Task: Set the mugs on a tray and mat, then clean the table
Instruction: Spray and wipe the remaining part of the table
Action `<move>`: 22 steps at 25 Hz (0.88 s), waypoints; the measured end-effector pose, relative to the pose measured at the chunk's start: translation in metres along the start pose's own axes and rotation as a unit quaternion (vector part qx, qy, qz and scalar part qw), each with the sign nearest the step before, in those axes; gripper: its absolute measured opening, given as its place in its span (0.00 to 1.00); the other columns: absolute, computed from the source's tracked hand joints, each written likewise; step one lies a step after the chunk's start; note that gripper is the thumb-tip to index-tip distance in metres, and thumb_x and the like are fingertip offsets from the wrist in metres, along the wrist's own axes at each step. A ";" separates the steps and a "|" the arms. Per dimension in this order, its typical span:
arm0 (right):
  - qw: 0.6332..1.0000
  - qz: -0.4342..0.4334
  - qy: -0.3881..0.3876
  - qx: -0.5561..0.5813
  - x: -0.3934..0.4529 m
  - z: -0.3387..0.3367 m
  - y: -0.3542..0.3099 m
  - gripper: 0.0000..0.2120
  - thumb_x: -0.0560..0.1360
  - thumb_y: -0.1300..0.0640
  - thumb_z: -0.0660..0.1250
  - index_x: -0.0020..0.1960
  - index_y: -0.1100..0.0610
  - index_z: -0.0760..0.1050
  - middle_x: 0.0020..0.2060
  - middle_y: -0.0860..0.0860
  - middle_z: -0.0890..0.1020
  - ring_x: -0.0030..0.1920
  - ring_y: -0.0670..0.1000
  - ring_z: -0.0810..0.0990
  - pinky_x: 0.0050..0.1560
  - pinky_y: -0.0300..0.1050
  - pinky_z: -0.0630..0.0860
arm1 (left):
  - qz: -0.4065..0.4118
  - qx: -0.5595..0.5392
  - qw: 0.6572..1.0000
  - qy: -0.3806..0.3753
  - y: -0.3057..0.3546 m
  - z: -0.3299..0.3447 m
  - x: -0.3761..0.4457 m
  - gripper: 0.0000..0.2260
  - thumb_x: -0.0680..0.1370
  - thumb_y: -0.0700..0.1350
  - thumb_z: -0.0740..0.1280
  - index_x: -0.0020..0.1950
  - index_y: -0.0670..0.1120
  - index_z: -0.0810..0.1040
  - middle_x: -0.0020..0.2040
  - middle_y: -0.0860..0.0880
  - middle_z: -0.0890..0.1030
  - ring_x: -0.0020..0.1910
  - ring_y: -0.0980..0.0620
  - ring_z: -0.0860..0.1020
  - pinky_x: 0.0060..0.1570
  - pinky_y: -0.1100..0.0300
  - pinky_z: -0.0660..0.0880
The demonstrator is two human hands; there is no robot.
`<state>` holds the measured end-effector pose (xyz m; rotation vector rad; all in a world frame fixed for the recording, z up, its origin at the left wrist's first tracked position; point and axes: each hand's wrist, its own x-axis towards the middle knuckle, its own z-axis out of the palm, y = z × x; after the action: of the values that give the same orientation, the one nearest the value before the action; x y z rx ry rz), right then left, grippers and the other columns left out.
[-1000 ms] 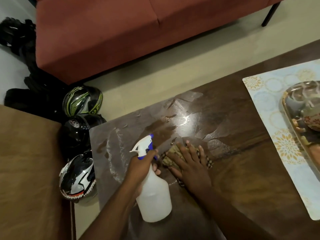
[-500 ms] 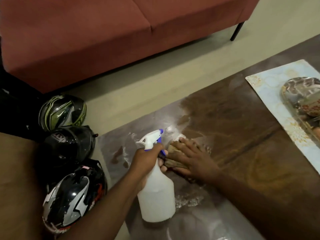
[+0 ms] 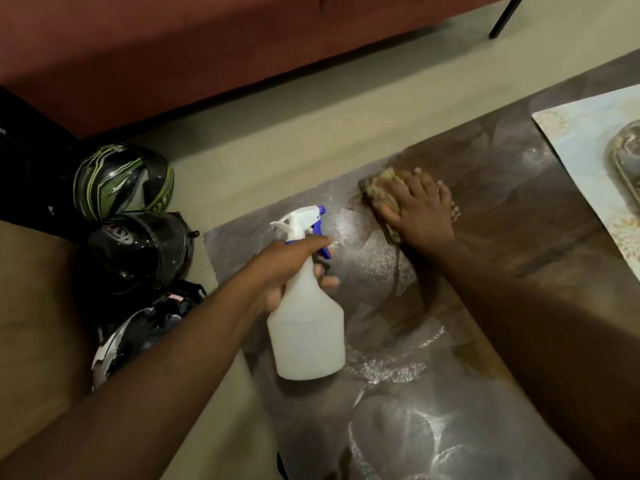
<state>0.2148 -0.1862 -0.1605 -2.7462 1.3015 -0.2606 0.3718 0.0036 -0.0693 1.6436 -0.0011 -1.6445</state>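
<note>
Fingers of the right hand are lying spread and flat, pressing a crumpled, checked tan cloth onto the dark wood-grain worktop near its far edge. The cloth is bunching out beyond the fingertips and beside the palm. The left hand is wrapping closed around the neck of a translucent white plastic spray bottle, its index finger lying along the blue trigger under the white nozzle; the bottle is tilting with its wide, rounded base over the worktop, though whether the base is touching cannot be told. Wet streaks and foamy patches are shining across the glossy surface around and below the bottle. At the right edge, a pale patterned mat is lying flat on the worktop, carrying the rim of a shiny metal tray that is mostly cut off; the mugs are out of view. Beyond the worktop's left end, three glossy helmets are sitting on the floor beside a red sofa.
</note>
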 end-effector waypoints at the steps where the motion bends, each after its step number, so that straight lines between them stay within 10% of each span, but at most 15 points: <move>1: 0.997 0.070 0.014 -0.007 0.010 0.009 -0.019 0.26 0.75 0.37 0.55 0.67 0.49 0.71 0.68 0.55 0.71 0.70 0.61 0.65 0.66 0.66 0.56 | -0.004 -0.004 1.000 -0.022 0.001 0.001 0.001 0.09 0.78 0.46 0.69 0.41 0.42 0.77 0.26 0.44 0.75 0.34 0.43 0.81 0.44 0.49 0.81; 3: 0.999 0.025 0.033 0.002 0.011 0.021 -0.056 0.23 0.75 0.39 0.59 0.65 0.48 0.73 0.65 0.55 0.75 0.67 0.62 0.70 0.64 0.68 0.60 | 0.014 -0.002 0.999 -0.030 -0.002 0.003 0.002 0.08 0.78 0.44 0.68 0.42 0.42 0.75 0.28 0.43 0.75 0.35 0.42 0.82 0.50 0.43 0.79; 6: 0.980 -0.197 0.012 -0.010 -0.008 0.021 -0.025 0.24 0.75 0.37 0.55 0.66 0.48 0.71 0.64 0.56 0.76 0.66 0.61 0.71 0.64 0.66 0.63 | 0.059 0.020 0.998 0.017 0.001 0.011 -0.001 0.07 0.79 0.43 0.67 0.45 0.41 0.75 0.25 0.44 0.75 0.27 0.46 0.81 0.34 0.52 0.81; 10: 0.999 0.040 0.002 0.007 0.024 0.012 -0.016 0.25 0.76 0.38 0.55 0.69 0.49 0.69 0.70 0.54 0.69 0.72 0.60 0.62 0.68 0.66 0.54 | 0.074 0.021 0.997 0.031 0.004 0.016 0.006 0.12 0.78 0.42 0.68 0.58 0.36 0.78 0.22 0.45 0.75 0.23 0.46 0.79 0.26 0.60 0.77; 15: 0.980 -0.200 -0.009 0.005 -0.020 0.016 -0.030 0.25 0.76 0.39 0.55 0.69 0.47 0.69 0.69 0.52 0.72 0.71 0.59 0.66 0.68 0.65 0.59 | 0.041 -0.046 0.998 0.002 -0.005 0.022 0.002 0.09 0.77 0.41 0.67 0.56 0.39 0.77 0.22 0.46 0.72 0.21 0.49 0.73 0.24 0.64 0.72; 19: 0.998 0.041 -0.037 0.025 0.043 0.006 -0.023 0.25 0.78 0.38 0.52 0.72 0.46 0.62 0.75 0.51 0.61 0.75 0.59 0.53 0.70 0.65 0.46 | 0.035 -0.077 0.996 -0.034 -0.003 0.026 -0.005 0.06 0.78 0.42 0.64 0.53 0.42 0.77 0.23 0.47 0.72 0.23 0.50 0.75 0.31 0.62 0.74; 22: 0.996 -0.065 -0.023 0.055 0.025 0.017 -0.063 0.25 0.77 0.38 0.53 0.71 0.47 0.66 0.71 0.53 0.67 0.73 0.59 0.60 0.69 0.62 0.52 | 0.045 -0.095 0.994 -0.013 -0.008 0.027 0.000 0.06 0.79 0.41 0.62 0.49 0.43 0.78 0.24 0.46 0.73 0.29 0.47 0.78 0.38 0.57 0.77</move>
<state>0.2813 -0.1650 -0.1644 -2.7298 1.0673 -0.2665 0.3450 -0.0045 -0.0695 1.4569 0.0658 -1.5481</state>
